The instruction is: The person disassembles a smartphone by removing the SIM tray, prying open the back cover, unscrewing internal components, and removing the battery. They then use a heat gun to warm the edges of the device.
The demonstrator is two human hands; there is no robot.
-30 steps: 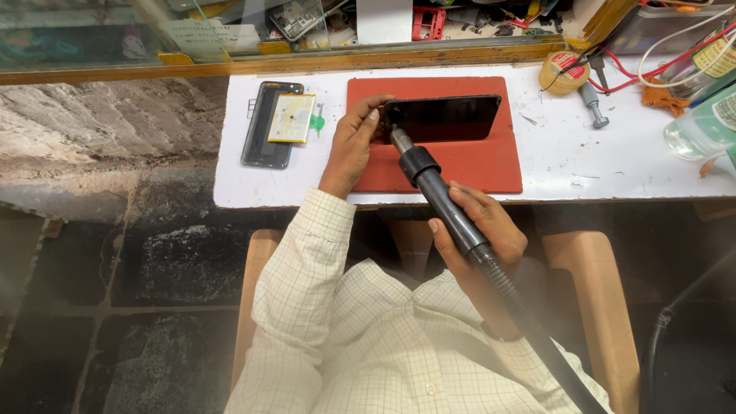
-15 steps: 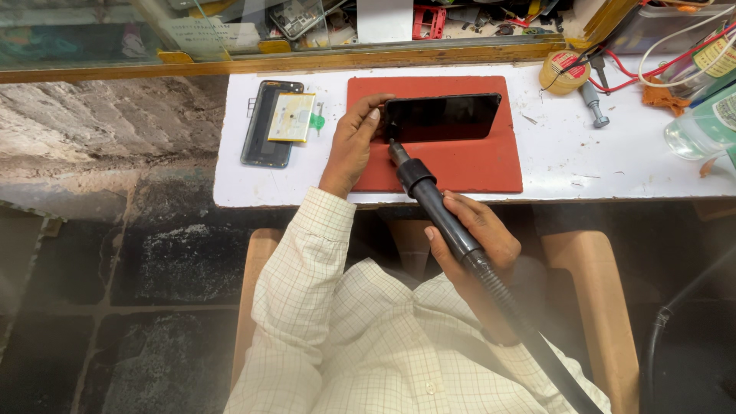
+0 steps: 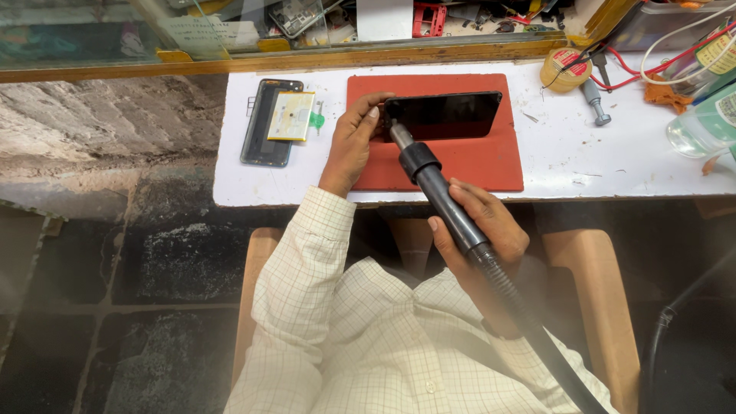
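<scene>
While the person sits close against it, the white table (image 3: 552, 165) stretches out ahead of both hands. On it, under the left hand's fingers, lies a red mat (image 3: 491, 157). A dark phone (image 3: 445, 115) rests on the mat's far half, just right of the left hand (image 3: 351, 146), whose fingers press its near left end and hold it flat. The right hand (image 3: 479, 230), nearer the body and off the table's front edge, is wrapped tight around a black hot-air tool (image 3: 445, 203); the tool's metal nozzle (image 3: 397, 134) points forward to the phone's left end, just beside the left fingertips. Its black hose (image 3: 537, 337) trails back past the right wrist. Left of the left hand lies an opened phone shell (image 3: 264, 126) with a yellowish battery (image 3: 291, 116) across it. Far right of the right hand stands a small screwdriver (image 3: 594, 103).
</scene>
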